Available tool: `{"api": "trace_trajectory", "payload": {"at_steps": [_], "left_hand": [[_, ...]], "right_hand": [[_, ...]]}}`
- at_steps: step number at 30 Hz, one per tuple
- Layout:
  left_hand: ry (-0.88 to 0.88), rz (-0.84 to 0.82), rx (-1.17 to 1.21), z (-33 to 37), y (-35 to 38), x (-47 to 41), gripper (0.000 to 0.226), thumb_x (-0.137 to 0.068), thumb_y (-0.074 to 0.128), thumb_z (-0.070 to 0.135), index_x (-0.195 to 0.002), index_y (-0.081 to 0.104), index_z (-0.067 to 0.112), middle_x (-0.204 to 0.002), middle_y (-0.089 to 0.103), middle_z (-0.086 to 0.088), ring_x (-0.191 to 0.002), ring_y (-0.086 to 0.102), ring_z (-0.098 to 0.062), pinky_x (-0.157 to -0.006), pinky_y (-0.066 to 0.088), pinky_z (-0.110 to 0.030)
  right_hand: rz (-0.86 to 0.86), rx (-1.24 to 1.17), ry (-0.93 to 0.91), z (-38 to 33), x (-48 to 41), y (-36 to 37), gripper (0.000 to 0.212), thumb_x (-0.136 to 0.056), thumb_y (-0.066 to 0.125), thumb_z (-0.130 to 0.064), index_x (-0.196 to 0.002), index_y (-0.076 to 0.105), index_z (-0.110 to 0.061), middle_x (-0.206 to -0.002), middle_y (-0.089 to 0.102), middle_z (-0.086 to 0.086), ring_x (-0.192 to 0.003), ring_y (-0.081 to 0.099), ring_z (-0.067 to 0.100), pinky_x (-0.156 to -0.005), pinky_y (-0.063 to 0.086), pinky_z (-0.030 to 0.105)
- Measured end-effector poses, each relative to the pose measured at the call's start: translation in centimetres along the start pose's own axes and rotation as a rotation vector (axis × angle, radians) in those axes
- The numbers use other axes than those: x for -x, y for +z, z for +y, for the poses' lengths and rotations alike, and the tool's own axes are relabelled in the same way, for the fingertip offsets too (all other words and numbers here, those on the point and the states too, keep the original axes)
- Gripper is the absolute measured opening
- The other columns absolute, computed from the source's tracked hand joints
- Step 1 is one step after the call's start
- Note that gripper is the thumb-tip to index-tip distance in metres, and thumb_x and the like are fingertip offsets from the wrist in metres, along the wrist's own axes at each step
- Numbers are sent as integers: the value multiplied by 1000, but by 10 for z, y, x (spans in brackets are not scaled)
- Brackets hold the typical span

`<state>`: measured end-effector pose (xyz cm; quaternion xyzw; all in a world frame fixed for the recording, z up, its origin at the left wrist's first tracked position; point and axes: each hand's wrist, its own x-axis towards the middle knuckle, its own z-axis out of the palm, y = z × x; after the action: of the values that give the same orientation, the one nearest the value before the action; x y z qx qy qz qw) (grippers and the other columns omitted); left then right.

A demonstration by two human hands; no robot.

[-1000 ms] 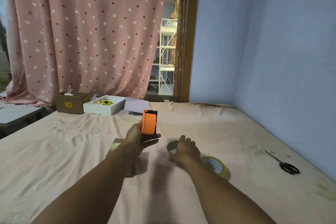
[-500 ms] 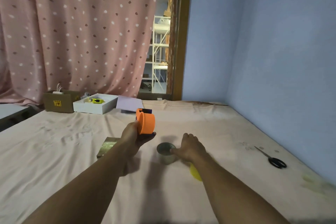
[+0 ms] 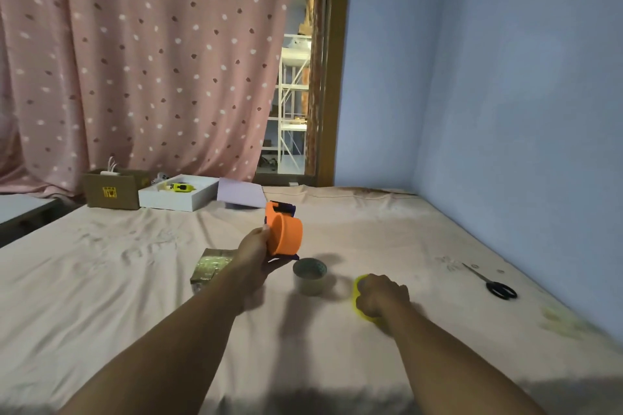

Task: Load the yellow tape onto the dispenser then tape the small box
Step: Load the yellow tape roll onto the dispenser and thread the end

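My left hand (image 3: 256,248) holds the orange tape dispenser (image 3: 285,232) up above the bed, its round drum facing right. My right hand (image 3: 381,293) is closed over the yellow tape roll (image 3: 357,296), which stands tilted on its edge on the sheet; most of the roll is hidden by the fingers. A grey-brown empty tape core (image 3: 310,274) stands upright between the two hands. The small box (image 3: 210,266), wrapped in shiny greenish tape, lies partly behind my left forearm.
Black-handled scissors (image 3: 494,285) lie at the right near the blue wall. At the bed's far left are a brown carton (image 3: 113,194), a white tray (image 3: 178,197) and a lilac sheet (image 3: 239,194). A pink dotted curtain hangs behind.
My right hand left the empty core and moved right onto the yellow roll, tipping it up. The dispenser in my left hand turned so its drum faces right.
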<state>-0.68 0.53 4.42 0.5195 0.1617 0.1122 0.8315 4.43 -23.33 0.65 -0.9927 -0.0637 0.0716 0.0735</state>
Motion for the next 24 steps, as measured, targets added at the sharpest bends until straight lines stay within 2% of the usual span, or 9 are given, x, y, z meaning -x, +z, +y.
{"api": "trace_trajectory", "payload": {"at_steps": [4, 6, 7, 9, 12, 16, 18, 20, 24], "left_hand": [[-10, -15, 65, 3, -2, 4, 45, -110, 37, 29, -147, 41, 5, -140, 53, -31, -75, 77, -40, -66, 63, -46], [-23, -1, 111, 6, -2, 4, 43, -109, 37, 25, -148, 40, 6, -141, 53, -30, -75, 77, -41, -67, 63, -47], [-27, 2, 133, 6, -2, 3, 43, -108, 38, 22, -148, 40, 7, -141, 52, -30, -78, 76, -43, -67, 63, -48], [-21, 6, 180, 7, 0, 1, 44, -105, 37, 17, -148, 42, 7, -142, 52, -29, -87, 72, -45, -66, 62, -51], [22, 10, 192, 6, 5, 2, 42, -104, 33, 17, -142, 50, 8, -134, 57, -24, -97, 62, -42, -68, 56, -51], [-5, 21, 225, 3, 6, -4, 41, -102, 40, 23, -132, 60, 4, -127, 63, -24, -95, 63, -39, -65, 60, -44], [43, 16, 245, 1, 8, -9, 34, -102, 38, 22, -111, 69, 10, -107, 68, -17, -88, 64, -32, -80, 57, -46], [88, 13, 272, -1, 8, -16, 35, -101, 36, 22, -98, 71, 16, -100, 69, -12, -87, 64, -28, -97, 51, -48], [99, 33, 270, 0, 1, -22, 34, -100, 44, 35, -113, 71, 19, -116, 71, -16, -101, 64, -35, -106, 47, -55]], "right_hand": [[114, -396, -8, 3, -2, -9, 30, -90, 55, -26, -116, 68, -20, -124, 65, 11, -114, 62, 33, -86, 47, 32], [155, -775, -67, -1, -5, -16, 13, -92, 60, -22, -93, 72, -17, -100, 69, 14, -89, 63, 30, -71, 43, 32], [143, -947, -98, -5, -5, -21, 14, -93, 60, -18, -82, 68, -16, -88, 65, 12, -77, 57, 26, -68, 39, 32], [83, -1240, -160, -16, -6, -29, 20, -96, 58, -12, -78, 64, -14, -85, 59, 11, -76, 49, 22, -73, 39, 33], [-36, -1576, -257, -35, -4, -40, 15, -98, 53, -6, -88, 63, -10, -90, 60, 11, -84, 54, 23, -81, 48, 37], [-96, -1681, -367, -59, 5, -43, 16, -96, 54, -4, -87, 67, -10, -94, 64, 12, -93, 58, 25, -87, 49, 39], [-102, -1703, -397, -71, 11, -43, 20, -92, 58, -3, -79, 71, -12, -87, 68, 9, -91, 60, 25, -88, 48, 39], [-90, -1713, -420, -83, 15, -42, 17, -89, 62, -3, -80, 74, -10, -82, 71, 8, -89, 62, 25, -89, 48, 37], [-59, -1723, -422, -101, 17, -40, 13, -88, 64, -4, -83, 75, -9, -82, 72, 6, -91, 63, 24, -95, 50, 41]]}}
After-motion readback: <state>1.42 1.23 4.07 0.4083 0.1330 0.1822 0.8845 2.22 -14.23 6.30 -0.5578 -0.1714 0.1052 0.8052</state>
